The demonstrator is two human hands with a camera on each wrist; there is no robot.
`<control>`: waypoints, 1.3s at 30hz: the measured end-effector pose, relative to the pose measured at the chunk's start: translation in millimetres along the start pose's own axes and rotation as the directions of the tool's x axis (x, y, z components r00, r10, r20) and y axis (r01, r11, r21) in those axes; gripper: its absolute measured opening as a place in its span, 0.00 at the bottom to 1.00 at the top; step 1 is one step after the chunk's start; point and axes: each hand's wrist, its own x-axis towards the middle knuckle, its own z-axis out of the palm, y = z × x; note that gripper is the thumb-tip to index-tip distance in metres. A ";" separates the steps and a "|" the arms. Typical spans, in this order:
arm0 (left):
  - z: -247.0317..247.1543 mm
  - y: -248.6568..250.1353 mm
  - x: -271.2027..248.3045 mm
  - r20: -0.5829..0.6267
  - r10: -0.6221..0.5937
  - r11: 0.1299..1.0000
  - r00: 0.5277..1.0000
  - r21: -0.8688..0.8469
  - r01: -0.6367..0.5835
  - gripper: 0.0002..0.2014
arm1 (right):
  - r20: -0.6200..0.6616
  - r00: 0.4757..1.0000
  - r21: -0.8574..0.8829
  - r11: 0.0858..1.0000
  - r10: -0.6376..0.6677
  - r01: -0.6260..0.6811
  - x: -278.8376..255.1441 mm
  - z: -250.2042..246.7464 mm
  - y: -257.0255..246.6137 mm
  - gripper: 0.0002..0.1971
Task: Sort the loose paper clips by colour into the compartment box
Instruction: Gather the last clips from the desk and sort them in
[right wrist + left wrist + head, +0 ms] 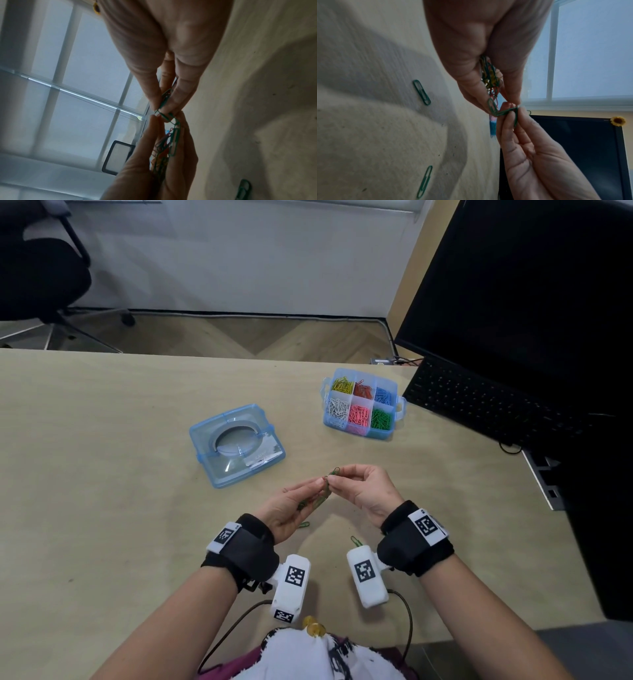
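My left hand holds a tangled bunch of paper clips, mostly green with some red and yellow, over the table's near middle. My right hand meets it fingertip to fingertip and pinches a green paper clip that still hooks into the bunch. The blue compartment box stands open at the far right, with yellow, red and blue clips in its back row and white, pink and green in front. Two loose green clips lie on the table under my hands.
The box's clear blue lid lies left of the box. A black keyboard and monitor fill the right side. The table's near edge runs close to my body, and an office chair stands beyond the far edge.
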 end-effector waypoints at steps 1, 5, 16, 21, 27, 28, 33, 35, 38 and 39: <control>0.9 -0.4 0.8 -0.009 0.004 1.000 1.000 -0.001 -0.004 0.08 | -0.009 1.000 0.004 1.000 0.007 -0.007 1.2 0.6 0.3 0.06; 3.2 1.1 1.5 -0.048 0.025 0.999 0.999 -0.036 -0.027 0.07 | 0.024 0.991 0.146 0.981 0.129 -0.131 4.9 -1.1 -1.0 0.06; -2.3 29.7 -6.4 -0.081 -0.036 0.983 0.996 -0.180 0.021 0.12 | 0.351 0.911 0.543 0.745 0.218 -0.388 10.1 -26.1 0.3 0.16; -19.3 28.9 -4.6 -0.018 -0.091 0.952 0.996 -0.295 0.082 0.07 | 0.269 0.914 0.267 0.889 0.303 -0.373 -4.4 -43.7 2.6 0.12; -34.8 27.3 -2.1 -0.029 -0.098 0.944 0.995 -0.319 0.084 0.08 | 0.010 0.995 -0.866 0.498 0.096 -0.039 -27.6 -58.7 27.3 0.09; -35.4 27.4 -2.3 -0.044 -0.085 0.947 0.995 -0.314 0.067 0.09 | -0.006 0.998 -0.916 0.401 0.058 -0.029 -30.6 -59.8 31.0 0.08; -32.1 27.0 -7.5 -0.036 -0.059 0.945 0.998 -0.325 0.044 0.12 | -0.018 0.999 -0.963 0.268 -0.031 -0.009 -28.3 -57.9 50.7 0.08; -32.1 26.8 -8.4 -0.039 -0.056 0.942 0.998 -0.333 0.039 0.12 | -0.009 1.000 -0.967 0.256 0.023 -0.015 -23.6 -58.4 50.1 0.05; -30.6 26.1 -10.1 -0.038 -0.069 0.942 0.997 -0.332 0.052 0.13 | 0.064 0.980 -0.975 0.219 0.189 0.021 -16.9 -58.3 45.7 0.07; -30.5 26.0 -10.5 -0.039 -0.070 0.941 0.997 -0.333 0.053 0.13 | 0.093 0.965 -0.950 0.313 0.247 0.012 -14.7 -56.0 42.5 0.09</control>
